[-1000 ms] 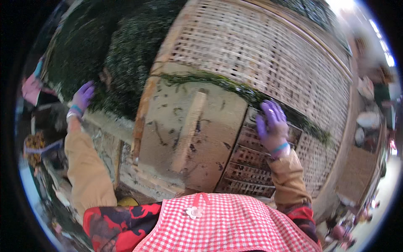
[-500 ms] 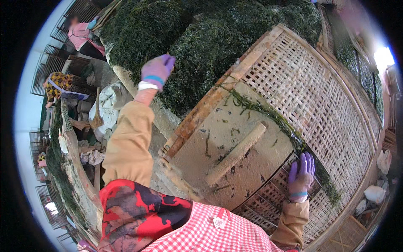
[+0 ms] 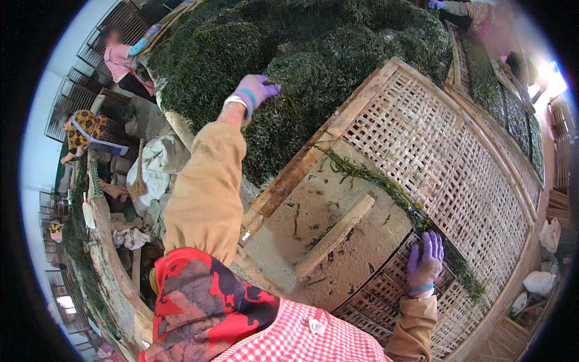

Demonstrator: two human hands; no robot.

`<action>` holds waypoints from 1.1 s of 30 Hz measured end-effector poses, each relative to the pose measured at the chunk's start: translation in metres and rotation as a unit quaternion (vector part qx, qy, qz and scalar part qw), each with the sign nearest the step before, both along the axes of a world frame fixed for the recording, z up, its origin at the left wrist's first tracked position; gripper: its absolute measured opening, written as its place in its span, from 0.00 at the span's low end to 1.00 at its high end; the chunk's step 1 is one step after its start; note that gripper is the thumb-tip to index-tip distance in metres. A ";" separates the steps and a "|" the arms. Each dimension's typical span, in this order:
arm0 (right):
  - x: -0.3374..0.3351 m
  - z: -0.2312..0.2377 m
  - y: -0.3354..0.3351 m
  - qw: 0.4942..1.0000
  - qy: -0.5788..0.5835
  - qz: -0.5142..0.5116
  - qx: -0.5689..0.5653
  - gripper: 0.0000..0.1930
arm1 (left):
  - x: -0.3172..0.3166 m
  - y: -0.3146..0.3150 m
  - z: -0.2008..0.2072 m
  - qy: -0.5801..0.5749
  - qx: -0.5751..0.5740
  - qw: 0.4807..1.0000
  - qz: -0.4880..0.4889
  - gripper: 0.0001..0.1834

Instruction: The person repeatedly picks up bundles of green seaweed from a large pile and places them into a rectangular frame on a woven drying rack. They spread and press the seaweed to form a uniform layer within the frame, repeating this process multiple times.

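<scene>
My left hand, in a purple glove, is over a large heap of dark green seaweed. Its fingers are loosely bent and apart, with nothing visible in them. My right hand, also gloved in purple, lies flat with fingers stretched on a dark divided grid, beside the edge of a wet board. A raised wooden bar crosses that board. Along the board's far edge runs a strip of loose seaweed. Under these lies a wood-framed woven bamboo screen.
People work at the far left, lower left and upper right. A straw broom and white sacks stand left of the table. White bags lie at the right.
My left hand has moved right over the seaweed heap. My right hand stays on the grid. The view has shifted slightly, and a person now shows more at the upper right.
</scene>
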State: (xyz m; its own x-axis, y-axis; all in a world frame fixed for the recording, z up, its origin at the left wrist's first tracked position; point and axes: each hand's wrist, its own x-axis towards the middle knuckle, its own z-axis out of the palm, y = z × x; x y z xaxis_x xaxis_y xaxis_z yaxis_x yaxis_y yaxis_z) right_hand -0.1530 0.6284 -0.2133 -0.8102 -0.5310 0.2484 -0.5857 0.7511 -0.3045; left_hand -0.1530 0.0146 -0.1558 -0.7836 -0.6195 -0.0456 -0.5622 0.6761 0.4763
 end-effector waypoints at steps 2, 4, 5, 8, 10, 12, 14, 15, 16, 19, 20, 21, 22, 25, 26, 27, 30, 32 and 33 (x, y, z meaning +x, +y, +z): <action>0.001 -0.002 0.003 1.000 -0.001 -0.009 -0.006 0.20 | 0.004 0.006 0.050 0.051 0.024 0.998 -0.012 0.30; 0.001 -0.002 0.001 1.000 0.000 0.007 -0.021 0.20 | 0.018 -0.033 0.065 0.126 0.119 0.983 0.053 0.24; 0.000 -0.005 0.002 1.000 0.002 0.007 -0.026 0.20 | 0.018 -0.027 0.080 0.192 0.143 0.970 0.029 0.23; 0.001 -0.010 0.005 1.000 0.004 0.001 -0.031 0.20 | 0.026 0.020 0.151 0.241 0.225 0.944 0.033 0.20; 0.001 -0.007 0.005 0.999 0.011 0.008 -0.033 0.20 | 0.028 0.048 0.184 0.282 0.184 0.941 -0.039 0.18; 0.000 -0.012 0.011 0.999 0.007 0.006 -0.052 0.20 | 0.021 0.086 0.209 0.294 0.190 0.934 -0.077 0.18; 0.000 -0.006 0.019 0.993 0.012 0.024 -0.117 0.19 | 0.002 0.145 0.226 0.292 0.214 0.924 -0.126 0.18; 0.002 -0.001 0.022 0.991 0.033 0.026 -0.125 0.19 | 0.001 0.189 0.231 0.281 0.232 0.920 -0.145 0.18; 0.008 0.013 0.026 0.988 0.043 0.031 -0.143 0.18 | -0.002 0.227 0.227 0.266 0.257 0.915 -0.164 0.18; 0.027 0.037 0.048 0.980 0.049 0.030 -0.190 0.13 | -0.005 0.318 0.186 0.222 0.294 0.882 -0.295 0.20; 0.027 0.039 0.066 0.978 0.053 0.004 -0.199 0.12 | -0.018 0.352 0.172 0.222 0.321 0.851 -0.350 0.20; 0.028 0.038 0.084 0.973 0.041 -0.039 -0.226 0.11 | -0.025 0.386 0.154 0.197 0.322 0.854 -0.358 0.20; 0.030 0.036 0.103 0.964 0.029 -0.081 -0.253 0.10 | -0.034 0.421 0.128 0.173 0.322 0.856 -0.365 0.19; 0.030 0.024 0.144 0.943 0.034 -0.165 -0.288 0.09 | -0.052 0.498 0.060 0.125 0.255 0.852 -0.440 0.19; 0.030 0.030 0.148 0.947 0.051 -0.180 -0.262 0.09 | -0.052 0.516 0.044 0.112 0.161 0.867 -0.459 0.19; 0.026 0.030 0.150 0.953 0.068 -0.168 -0.241 0.11 | -0.052 0.537 0.026 0.063 0.111 0.871 -0.475 0.18; 0.016 0.032 0.132 0.990 0.024 -0.131 -0.039 0.18 | -0.051 0.564 -0.025 -0.007 -0.131 0.834 -0.536 0.16; 0.005 0.007 0.123 0.985 -0.055 -0.136 0.091 0.21 | -0.047 0.554 -0.036 -0.033 -0.141 0.839 -0.525 0.16; 0.003 -0.002 0.123 0.987 -0.055 -0.125 0.084 0.22 | -0.046 0.545 -0.031 -0.063 -0.160 0.833 -0.526 0.16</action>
